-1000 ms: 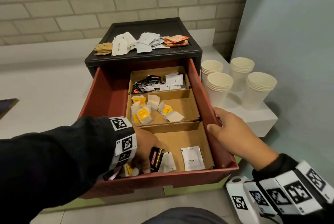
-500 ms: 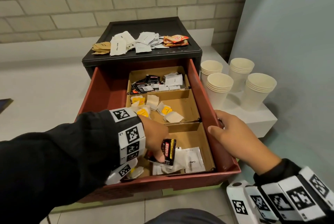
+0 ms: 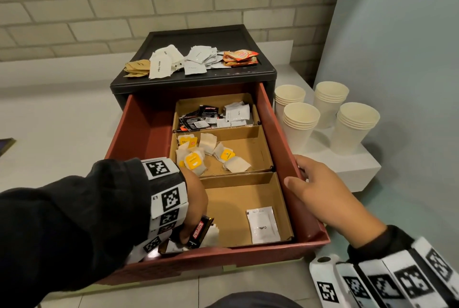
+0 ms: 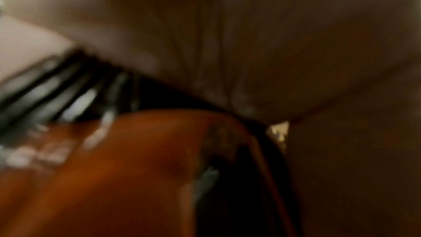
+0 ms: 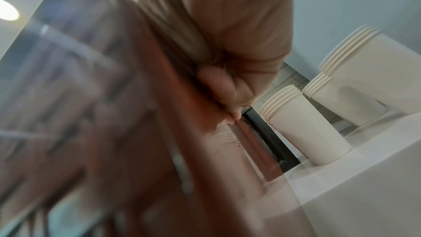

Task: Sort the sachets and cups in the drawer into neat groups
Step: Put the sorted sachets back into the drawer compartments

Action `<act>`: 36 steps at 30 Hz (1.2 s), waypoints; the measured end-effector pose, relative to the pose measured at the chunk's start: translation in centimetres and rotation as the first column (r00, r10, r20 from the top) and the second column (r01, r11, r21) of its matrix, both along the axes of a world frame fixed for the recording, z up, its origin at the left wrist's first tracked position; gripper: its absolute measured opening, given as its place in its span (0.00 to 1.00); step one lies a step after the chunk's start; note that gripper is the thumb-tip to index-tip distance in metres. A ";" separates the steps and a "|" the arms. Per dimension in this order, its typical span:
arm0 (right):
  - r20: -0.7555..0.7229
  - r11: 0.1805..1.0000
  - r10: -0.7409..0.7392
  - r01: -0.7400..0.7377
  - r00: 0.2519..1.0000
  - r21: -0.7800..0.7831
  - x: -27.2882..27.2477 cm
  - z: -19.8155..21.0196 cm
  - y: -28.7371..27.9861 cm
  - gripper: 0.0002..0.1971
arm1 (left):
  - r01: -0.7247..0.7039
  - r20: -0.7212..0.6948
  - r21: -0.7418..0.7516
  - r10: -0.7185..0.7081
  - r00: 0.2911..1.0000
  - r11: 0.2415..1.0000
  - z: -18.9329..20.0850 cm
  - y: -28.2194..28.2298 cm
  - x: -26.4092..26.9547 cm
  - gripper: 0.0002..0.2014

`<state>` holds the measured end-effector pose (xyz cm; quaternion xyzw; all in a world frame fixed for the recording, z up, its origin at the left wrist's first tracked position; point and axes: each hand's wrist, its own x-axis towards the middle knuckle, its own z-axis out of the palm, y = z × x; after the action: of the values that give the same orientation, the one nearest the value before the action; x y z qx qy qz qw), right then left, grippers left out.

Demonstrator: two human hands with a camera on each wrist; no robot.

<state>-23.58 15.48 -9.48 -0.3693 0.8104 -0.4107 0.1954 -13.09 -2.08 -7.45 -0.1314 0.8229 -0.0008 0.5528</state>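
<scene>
The red drawer (image 3: 139, 131) is sitting pulled open with three cardboard sections holding mixed sachets, and four stacks of paper cups (image 3: 301, 121) are standing on the shelf just to its right. The left hand (image 3: 195, 204) is pinching a black sachet (image 3: 200, 232) in the near section's left corner, and one white coffee sachet (image 3: 262, 224) is lying further right. The right hand (image 3: 323, 194) is gripping the drawer's right wall, fingers curling over the rim.

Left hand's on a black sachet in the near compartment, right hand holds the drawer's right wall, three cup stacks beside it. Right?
Not quite: the head view shows four cup stacks, not three. The rest holds: the left hand grips a black sachet in the near compartment, and the right hand holds the drawer's right wall.
</scene>
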 end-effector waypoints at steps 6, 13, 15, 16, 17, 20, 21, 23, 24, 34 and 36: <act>0.014 1.000 -0.003 0.003 1.000 -0.012 0.2 0.1 0.1 0.15 | -0.122 -0.300 0.212 0.184 0.936 0.970 0.3 -0.5 -0.6 0.15; 0.017 0.999 -0.030 0.031 0.999 -0.010 0.4 0.2 0.0 0.15 | -0.157 -0.415 0.432 0.351 0.840 0.888 -1.2 2.1 -3.6 0.12; 0.016 0.999 -0.039 0.039 0.999 -0.011 0.3 0.1 0.0 0.14 | -0.130 -0.397 0.349 0.272 0.877 0.928 -1.6 2.8 -4.2 0.25; 0.017 0.999 -0.042 0.042 0.999 -0.012 0.3 0.0 0.0 0.14 | -0.107 -0.389 0.296 0.222 0.894 0.949 -1.6 3.1 -4.5 0.33; 0.020 0.999 -0.046 0.046 0.999 -0.015 0.3 0.0 0.0 0.14 | -0.074 -0.382 0.239 0.163 0.910 0.968 -1.6 3.4 -4.7 0.38; 0.029 0.999 -0.045 0.046 0.999 -0.021 0.3 0.0 0.0 0.14 | 0.023 -0.361 0.053 -0.002 0.932 0.998 -1.4 4.4 -5.1 0.44; 0.030 0.999 -0.043 0.043 0.999 -0.022 0.3 0.0 0.0 0.14 | 0.039 -0.344 0.013 -0.032 0.938 0.999 -1.4 4.7 -5.1 0.44; 0.029 0.999 -0.037 0.038 0.999 -0.026 0.2 0.0 0.0 0.14 | 0.079 -0.308 -0.027 -0.084 0.948 0.996 -1.6 5.1 -5.2 0.43; 0.031 0.999 -0.034 0.035 0.999 -0.032 0.3 0.0 0.0 0.14 | 0.096 -0.290 -0.024 -0.099 0.952 0.995 -1.6 5.2 -5.3 0.41; 0.030 0.998 -0.033 0.034 0.999 -0.055 0.1 -0.2 0.0 0.12 | -0.011 -0.422 0.184 0.089 0.902 0.983 -1.4 4.2 -4.7 0.29; 0.037 0.998 -0.028 0.030 0.999 -0.058 0.1 -0.2 0.1 0.14 | -0.034 -0.468 0.199 0.125 0.875 0.980 -1.2 3.8 -4.6 0.32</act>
<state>-23.45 15.53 -9.70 -0.3558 0.7996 -0.4437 0.1930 -17.65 1.72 -8.61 -0.1096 0.9241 0.1304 0.3420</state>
